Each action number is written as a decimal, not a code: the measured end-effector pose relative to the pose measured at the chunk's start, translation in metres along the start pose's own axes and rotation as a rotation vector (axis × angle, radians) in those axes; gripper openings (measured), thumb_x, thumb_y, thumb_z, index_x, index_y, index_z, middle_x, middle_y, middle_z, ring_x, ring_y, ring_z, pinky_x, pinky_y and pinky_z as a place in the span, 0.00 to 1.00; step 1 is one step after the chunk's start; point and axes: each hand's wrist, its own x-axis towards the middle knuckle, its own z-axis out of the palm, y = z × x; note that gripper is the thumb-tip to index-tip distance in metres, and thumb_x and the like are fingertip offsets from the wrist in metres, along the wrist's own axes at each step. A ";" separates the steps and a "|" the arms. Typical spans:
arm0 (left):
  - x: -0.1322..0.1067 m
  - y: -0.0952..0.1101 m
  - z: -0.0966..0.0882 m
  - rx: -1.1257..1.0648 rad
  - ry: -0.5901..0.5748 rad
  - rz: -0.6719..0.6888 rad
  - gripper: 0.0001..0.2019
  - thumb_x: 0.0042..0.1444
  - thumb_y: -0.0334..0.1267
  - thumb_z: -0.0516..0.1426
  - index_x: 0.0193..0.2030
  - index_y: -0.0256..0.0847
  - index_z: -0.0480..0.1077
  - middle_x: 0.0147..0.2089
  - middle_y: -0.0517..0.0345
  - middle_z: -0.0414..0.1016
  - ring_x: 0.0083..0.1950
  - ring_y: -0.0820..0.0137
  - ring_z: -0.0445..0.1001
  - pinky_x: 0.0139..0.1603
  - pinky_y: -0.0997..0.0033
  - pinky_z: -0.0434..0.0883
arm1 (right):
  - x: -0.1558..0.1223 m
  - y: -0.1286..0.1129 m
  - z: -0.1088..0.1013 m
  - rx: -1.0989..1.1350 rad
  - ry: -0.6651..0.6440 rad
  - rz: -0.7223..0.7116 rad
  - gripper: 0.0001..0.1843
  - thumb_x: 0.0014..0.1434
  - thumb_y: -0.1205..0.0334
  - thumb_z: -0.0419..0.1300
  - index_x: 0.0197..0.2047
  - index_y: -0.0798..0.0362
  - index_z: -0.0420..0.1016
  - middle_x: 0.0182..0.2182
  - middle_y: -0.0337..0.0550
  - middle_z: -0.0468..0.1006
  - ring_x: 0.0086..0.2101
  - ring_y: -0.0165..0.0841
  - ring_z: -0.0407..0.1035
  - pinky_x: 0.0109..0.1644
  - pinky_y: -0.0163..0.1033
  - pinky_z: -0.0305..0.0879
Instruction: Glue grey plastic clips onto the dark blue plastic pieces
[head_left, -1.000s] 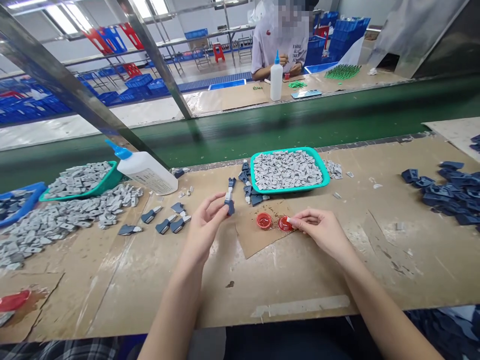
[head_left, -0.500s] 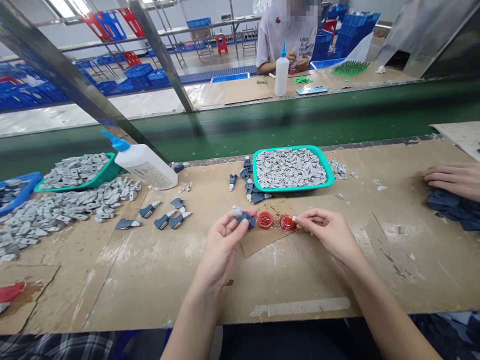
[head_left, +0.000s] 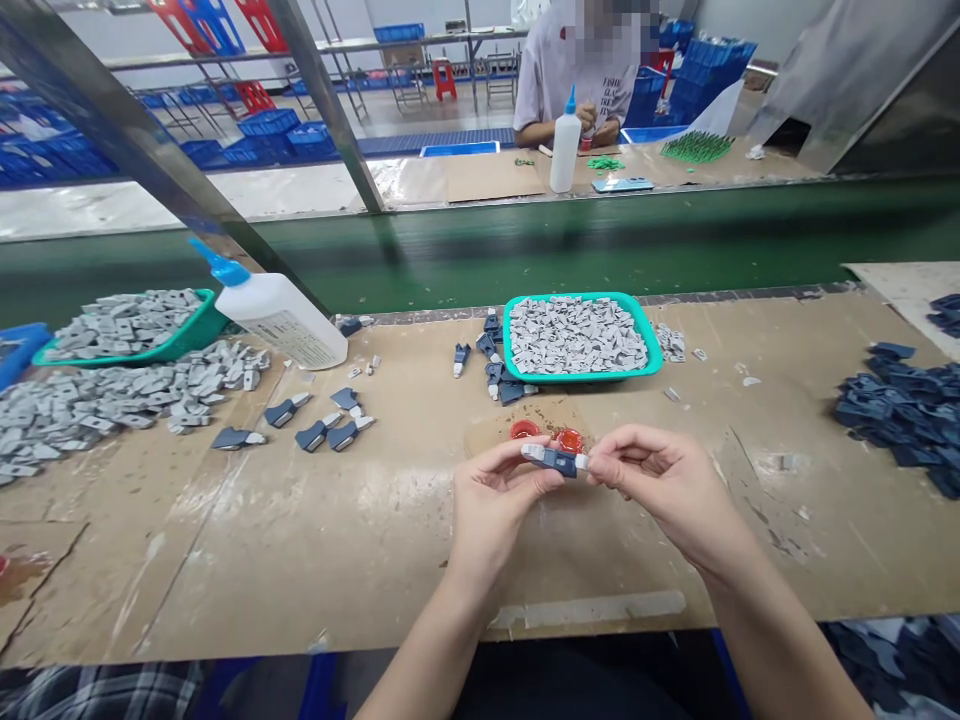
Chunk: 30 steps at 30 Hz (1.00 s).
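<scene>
Between the fingertips of my left hand [head_left: 499, 495] is a dark blue plastic part [head_left: 556, 460] with a light grey piece on its left end. My right hand [head_left: 660, 480] pinches a small whitish-grey piece [head_left: 582, 462] against the part's right end. Just beyond my fingers sit two small red cups, the left cup [head_left: 524, 429] and the right cup [head_left: 570, 440], both partly hidden by my hands. A teal tray [head_left: 657, 352] heaped with small grey pieces stands behind them. Several dark blue parts with grey ends lie beside the tray's left side.
A white squeeze bottle [head_left: 289, 325] with a blue nozzle leans at left, near loose grey pieces [head_left: 142, 395] and another teal tray [head_left: 214, 318]. Dark blue parts are piled [head_left: 904, 410] at right. Across the green belt [head_left: 450, 255], a person [head_left: 574, 85] sits working.
My right hand has brought the small piece from the right red cup to the blue part. My left hand has moved right with the part. The other person's hand at right has left view.
</scene>
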 end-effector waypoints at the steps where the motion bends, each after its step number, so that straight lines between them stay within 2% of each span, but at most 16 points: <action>1: -0.001 0.000 0.000 -0.004 0.002 0.003 0.15 0.39 0.32 0.70 0.37 0.41 0.80 0.41 0.52 0.82 0.42 0.59 0.80 0.46 0.59 0.78 | 0.000 0.000 0.002 -0.004 -0.011 0.001 0.12 0.49 0.50 0.69 0.28 0.49 0.78 0.27 0.42 0.80 0.30 0.37 0.75 0.34 0.39 0.70; 6: -0.003 0.001 0.000 -0.011 -0.003 0.024 0.15 0.39 0.30 0.70 0.38 0.43 0.80 0.40 0.53 0.83 0.44 0.58 0.80 0.47 0.60 0.78 | 0.001 0.002 0.007 0.002 -0.046 0.016 0.11 0.50 0.51 0.68 0.29 0.49 0.78 0.30 0.44 0.81 0.35 0.39 0.75 0.41 0.42 0.71; 8: -0.004 0.002 0.001 0.008 -0.006 0.034 0.15 0.40 0.29 0.70 0.38 0.44 0.81 0.39 0.55 0.83 0.44 0.59 0.80 0.48 0.62 0.78 | 0.002 0.003 0.007 0.016 -0.081 0.038 0.11 0.50 0.52 0.68 0.29 0.50 0.75 0.30 0.43 0.80 0.34 0.38 0.75 0.40 0.41 0.70; 12: -0.006 0.001 0.000 0.088 -0.051 0.058 0.14 0.44 0.30 0.68 0.40 0.46 0.81 0.40 0.56 0.82 0.44 0.59 0.81 0.46 0.64 0.79 | 0.005 0.002 0.006 -0.028 -0.144 0.111 0.12 0.53 0.55 0.66 0.34 0.49 0.67 0.23 0.35 0.77 0.30 0.34 0.73 0.37 0.38 0.67; 15: -0.004 -0.002 -0.002 0.131 -0.083 0.081 0.15 0.46 0.31 0.67 0.42 0.46 0.80 0.44 0.55 0.82 0.49 0.58 0.79 0.50 0.63 0.78 | 0.008 0.001 0.007 -0.119 -0.171 0.070 0.12 0.55 0.55 0.65 0.36 0.49 0.65 0.25 0.35 0.78 0.31 0.34 0.72 0.38 0.38 0.65; 19: 0.002 0.000 -0.005 0.059 -0.146 0.004 0.25 0.42 0.30 0.69 0.50 0.43 0.77 0.47 0.53 0.81 0.51 0.57 0.78 0.54 0.60 0.76 | 0.013 -0.004 0.011 -0.125 -0.220 0.034 0.14 0.55 0.53 0.65 0.33 0.50 0.65 0.27 0.38 0.77 0.32 0.34 0.72 0.37 0.38 0.64; 22: 0.006 0.005 -0.013 0.076 -0.140 0.019 0.25 0.46 0.33 0.68 0.53 0.40 0.74 0.50 0.50 0.80 0.52 0.58 0.77 0.57 0.60 0.73 | 0.027 -0.010 0.006 -0.107 -0.321 0.020 0.16 0.59 0.46 0.59 0.33 0.51 0.69 0.27 0.40 0.77 0.30 0.33 0.71 0.32 0.35 0.63; 24: 0.009 0.008 -0.028 0.148 -0.070 0.094 0.25 0.51 0.36 0.65 0.58 0.40 0.70 0.53 0.49 0.78 0.56 0.60 0.75 0.61 0.59 0.69 | 0.046 -0.014 -0.004 -0.171 -0.303 -0.052 0.20 0.63 0.43 0.53 0.36 0.52 0.73 0.30 0.43 0.78 0.29 0.32 0.71 0.29 0.35 0.62; 25: 0.011 0.010 -0.039 0.205 -0.015 0.139 0.26 0.54 0.37 0.63 0.60 0.41 0.67 0.54 0.49 0.77 0.58 0.60 0.73 0.63 0.59 0.67 | 0.060 -0.016 -0.011 -0.248 -0.241 -0.108 0.21 0.63 0.43 0.52 0.38 0.52 0.75 0.32 0.45 0.79 0.30 0.33 0.71 0.29 0.36 0.62; 28: 0.020 0.016 -0.086 0.503 0.180 0.266 0.23 0.59 0.39 0.57 0.61 0.39 0.65 0.55 0.48 0.76 0.61 0.60 0.69 0.65 0.55 0.62 | 0.106 -0.017 -0.034 -0.670 0.038 -0.260 0.12 0.59 0.52 0.60 0.39 0.50 0.79 0.38 0.46 0.81 0.35 0.37 0.72 0.37 0.41 0.65; 30: 0.028 0.022 -0.122 0.812 0.287 0.343 0.20 0.60 0.36 0.53 0.58 0.38 0.68 0.54 0.47 0.75 0.61 0.58 0.68 0.65 0.54 0.60 | 0.134 -0.016 -0.044 -0.919 0.050 -0.240 0.09 0.56 0.59 0.63 0.40 0.48 0.81 0.38 0.44 0.82 0.38 0.40 0.72 0.39 0.42 0.65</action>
